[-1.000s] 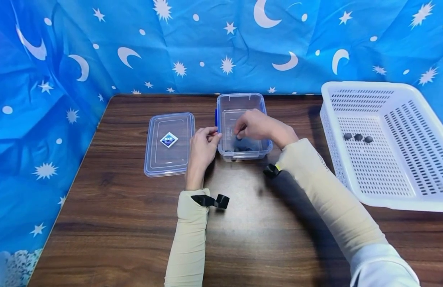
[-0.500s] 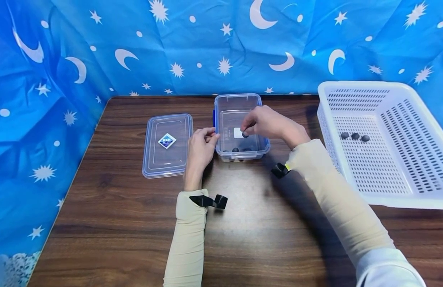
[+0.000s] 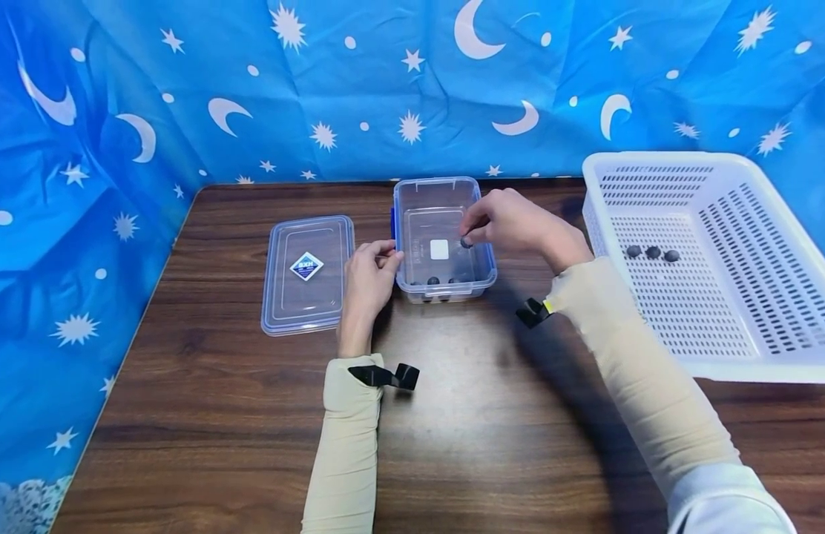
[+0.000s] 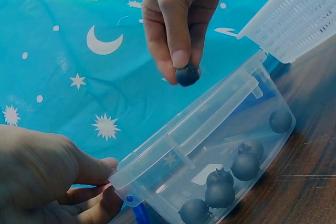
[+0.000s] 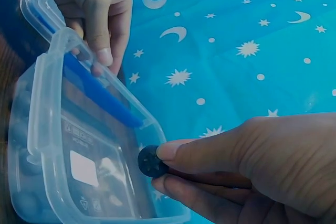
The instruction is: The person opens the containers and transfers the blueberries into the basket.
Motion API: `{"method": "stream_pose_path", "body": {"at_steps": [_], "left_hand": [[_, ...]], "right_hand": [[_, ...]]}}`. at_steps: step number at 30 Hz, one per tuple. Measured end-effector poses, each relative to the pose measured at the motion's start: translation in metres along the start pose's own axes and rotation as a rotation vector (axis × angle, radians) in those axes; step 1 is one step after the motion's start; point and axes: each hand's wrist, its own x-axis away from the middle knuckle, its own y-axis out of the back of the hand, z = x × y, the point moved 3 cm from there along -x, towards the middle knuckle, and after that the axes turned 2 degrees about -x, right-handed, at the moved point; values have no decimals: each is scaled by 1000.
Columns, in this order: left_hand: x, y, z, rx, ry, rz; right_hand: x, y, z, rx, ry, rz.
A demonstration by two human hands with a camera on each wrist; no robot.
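A clear plastic food box (image 3: 446, 285) with blue clips stands on the table. My right hand (image 3: 515, 222) pinches a blueberry (image 4: 187, 75) between thumb and fingers, above the open box near its right rim. In the right wrist view the same hand (image 5: 226, 166) shows the berry at its fingertips. My left hand (image 3: 370, 285) pinches the box's left rim between thumb and fingers, as the left wrist view shows. Inside the box lie several blueberries (image 4: 245, 167), along the near side. A white square (image 3: 439, 249) shows at the box's bottom.
The clear lid (image 3: 309, 304) with a blue-and-white label lies flat left of the box. A white perforated basket (image 3: 720, 363) stands at the right, with three blueberries (image 3: 653, 252) on its floor. A blue star-patterned cloth (image 3: 359, 81) hangs behind the dark wooden table (image 3: 439, 445).
My right hand has shifted right inside the box's outline with the blueberry, uncovering the white square. The left hand keeps its hold on the rim. The head view has shifted slightly.
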Motion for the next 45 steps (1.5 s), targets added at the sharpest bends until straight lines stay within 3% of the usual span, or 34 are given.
{"method": "stream_pose_path", "body": {"at_steps": [30,37,45], "left_hand": [[2,0,0,-15,-1,4],[3,0,0,-9,6,8],[2,0,1,-19,1,7]], "right_hand": [[30,34,-28,64,-9,-105],[43,45,-40,13,-87,-129],[64,59,-69,-42,-189,-156]]}}
